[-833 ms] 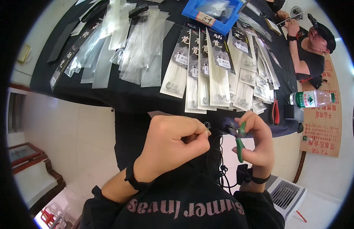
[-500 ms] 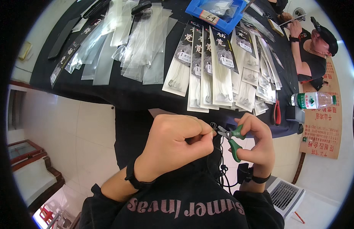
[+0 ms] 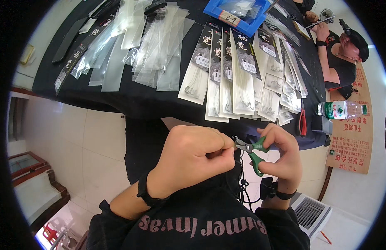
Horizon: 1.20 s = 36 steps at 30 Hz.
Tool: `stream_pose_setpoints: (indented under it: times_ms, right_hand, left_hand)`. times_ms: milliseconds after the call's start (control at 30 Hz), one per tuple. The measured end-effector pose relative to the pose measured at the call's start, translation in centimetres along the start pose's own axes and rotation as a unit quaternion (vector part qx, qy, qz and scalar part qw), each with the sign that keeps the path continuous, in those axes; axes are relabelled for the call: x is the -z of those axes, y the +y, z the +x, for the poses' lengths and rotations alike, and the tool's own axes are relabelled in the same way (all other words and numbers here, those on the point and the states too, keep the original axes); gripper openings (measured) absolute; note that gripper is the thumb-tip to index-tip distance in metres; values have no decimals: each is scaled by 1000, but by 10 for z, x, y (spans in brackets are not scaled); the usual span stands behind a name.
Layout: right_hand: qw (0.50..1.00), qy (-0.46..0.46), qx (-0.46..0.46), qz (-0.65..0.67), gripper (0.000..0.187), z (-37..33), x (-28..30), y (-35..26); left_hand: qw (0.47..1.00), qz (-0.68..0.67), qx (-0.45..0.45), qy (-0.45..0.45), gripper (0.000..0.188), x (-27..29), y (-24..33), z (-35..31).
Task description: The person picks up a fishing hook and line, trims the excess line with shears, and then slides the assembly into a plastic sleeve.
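Observation:
My left hand [image 3: 195, 156] is closed in a pinch on a small fishing hook [image 3: 234, 138], of which only a bit of thin dark wire shows past the fingertips. A fine line seems to run along the index finger. In my right hand [image 3: 282, 156] is a pair of small green-handled scissors [image 3: 253, 149], with thumb and fingers through the loops. The short metal blades point left and meet the hook at my left fingertips. Whether they are closed on a line there is too small to tell.
On the black-covered table [image 3: 159, 102] ahead lie carded hook packs [image 3: 243, 71], clear plastic sleeves [image 3: 157, 50] and a blue tray [image 3: 234, 18]. Red-handled pliers [image 3: 302, 124] and a water bottle [image 3: 342, 110] are at the right. A person [image 3: 341, 54] works at the far right.
The scissor blades have shifted slightly left and drawn closer together, now reaching my left fingertips. My left hand has barely moved.

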State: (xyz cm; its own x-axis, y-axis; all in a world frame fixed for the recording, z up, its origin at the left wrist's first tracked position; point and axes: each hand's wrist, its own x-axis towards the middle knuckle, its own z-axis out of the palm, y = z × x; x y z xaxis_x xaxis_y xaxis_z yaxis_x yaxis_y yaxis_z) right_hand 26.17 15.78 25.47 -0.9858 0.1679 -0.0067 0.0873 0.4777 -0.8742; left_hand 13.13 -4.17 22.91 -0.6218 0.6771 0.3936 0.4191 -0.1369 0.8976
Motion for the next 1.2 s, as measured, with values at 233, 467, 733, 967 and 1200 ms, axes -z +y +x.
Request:
stream_pose_setpoints:
  times_ms: [233, 467, 733, 967, 1200]
  right_hand:
    - [1000, 1, -9, 6, 32, 0, 0, -1]
    - [1000, 4, -6, -2, 30, 0, 1, -1]
    - [998, 48, 45, 20, 28, -1, -1, -1]
    - [986, 148, -44, 57, 34, -8, 2, -4]
    - [976, 214, -25, -41, 26, -5, 19, 6]
  left_hand:
    - [1000, 3, -4, 4, 6, 0, -1, 0]
    - [1000, 4, -9, 4, 5, -1, 0, 0]
    - [1000, 22, -13, 7, 4, -1, -2, 0]
    - [966, -152, 209, -24, 7, 6, 1, -2]
    - [934, -233, 266, -52, 12, 12, 0, 2]
